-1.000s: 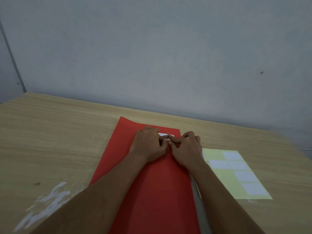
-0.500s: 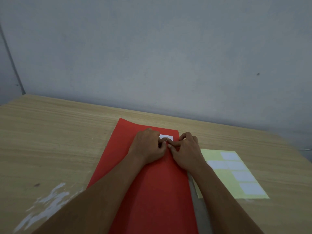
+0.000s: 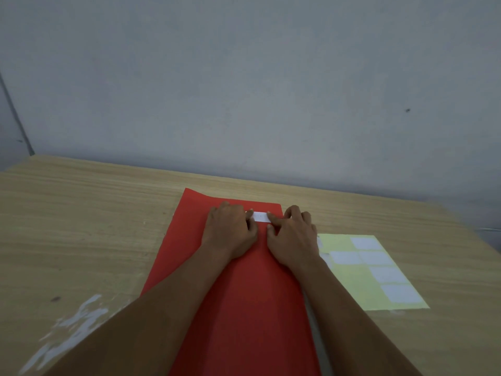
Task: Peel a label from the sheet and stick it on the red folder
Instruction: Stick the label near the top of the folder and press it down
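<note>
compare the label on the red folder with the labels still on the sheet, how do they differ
The label on the folder lies on red, near the far end of the red folder; the labels on the sheet lie on pale yellow backing. The folder label is alone; the sheet labels form a group, some touching. Fingertips of the left hand and right hand rest on the folder label's ends; the sheet labels are untouched. All are white rectangles.

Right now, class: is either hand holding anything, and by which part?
Nothing is lifted. Both hands, left and right, press the white label flat onto the red folder at its ends.
</note>
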### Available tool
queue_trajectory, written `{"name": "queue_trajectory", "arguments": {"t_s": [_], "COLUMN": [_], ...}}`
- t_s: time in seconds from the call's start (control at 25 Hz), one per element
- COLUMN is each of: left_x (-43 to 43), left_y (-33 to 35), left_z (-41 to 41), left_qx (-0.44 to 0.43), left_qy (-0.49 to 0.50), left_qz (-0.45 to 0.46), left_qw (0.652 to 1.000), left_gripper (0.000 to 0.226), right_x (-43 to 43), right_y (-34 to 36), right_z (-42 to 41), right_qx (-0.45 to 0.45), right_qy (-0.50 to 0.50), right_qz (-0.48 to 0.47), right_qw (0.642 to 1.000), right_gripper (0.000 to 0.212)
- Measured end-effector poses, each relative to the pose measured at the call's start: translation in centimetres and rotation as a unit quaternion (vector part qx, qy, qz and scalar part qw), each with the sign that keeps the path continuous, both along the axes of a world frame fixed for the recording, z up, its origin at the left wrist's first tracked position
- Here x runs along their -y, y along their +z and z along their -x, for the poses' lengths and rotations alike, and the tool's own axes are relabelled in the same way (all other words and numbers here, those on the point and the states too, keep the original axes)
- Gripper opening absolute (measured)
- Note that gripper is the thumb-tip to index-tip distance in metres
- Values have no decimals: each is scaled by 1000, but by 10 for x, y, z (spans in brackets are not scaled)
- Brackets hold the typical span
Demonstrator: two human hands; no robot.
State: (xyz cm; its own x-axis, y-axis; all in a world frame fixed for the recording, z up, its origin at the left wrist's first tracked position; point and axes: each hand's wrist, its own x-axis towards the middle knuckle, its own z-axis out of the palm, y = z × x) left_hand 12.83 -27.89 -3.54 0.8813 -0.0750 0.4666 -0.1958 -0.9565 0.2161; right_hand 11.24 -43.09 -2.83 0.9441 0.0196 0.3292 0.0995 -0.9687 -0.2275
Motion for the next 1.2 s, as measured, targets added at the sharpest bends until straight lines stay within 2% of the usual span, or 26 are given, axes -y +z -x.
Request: {"name": "queue_trajectory", "arguments": {"t_s": [0.2, 0.4, 0.48, 0.68, 0.88, 1.08, 1.2], "left_x": [-1, 0, -1, -2, -2, 0, -1], "left_y": [2, 5, 6, 8, 11, 8, 13], "left_z": [0, 4, 5, 7, 10, 9, 7], "left_qx": [-3, -17, -16, -9, -1, 0, -36], "left_qy": [-51, 31, 33, -15, -95, 37, 36], "left_qz": [-26, 12, 17, -5, -1, 1, 25], "left_qw": [998, 999, 999, 1000, 995, 999, 998], "left_gripper": [39, 37, 35, 42, 51, 46, 43], "right_x": [0, -7, -6, 13, 13, 14, 10], "right_y": [0, 3, 4, 8, 6, 4, 11], "right_z": [2, 3, 3, 1, 3, 7, 6], "right_qx": [-3, -12, -11, -9, -17, -1, -15], "right_qy": [8, -11, -8, 42, 71, 45, 29], "right_qz": [19, 13, 15, -13, 14, -64, -55], "right_qw": [1000, 1000, 1000, 999, 997, 997, 998], "right_gripper": [44, 49, 48, 40, 36, 40, 43]}}
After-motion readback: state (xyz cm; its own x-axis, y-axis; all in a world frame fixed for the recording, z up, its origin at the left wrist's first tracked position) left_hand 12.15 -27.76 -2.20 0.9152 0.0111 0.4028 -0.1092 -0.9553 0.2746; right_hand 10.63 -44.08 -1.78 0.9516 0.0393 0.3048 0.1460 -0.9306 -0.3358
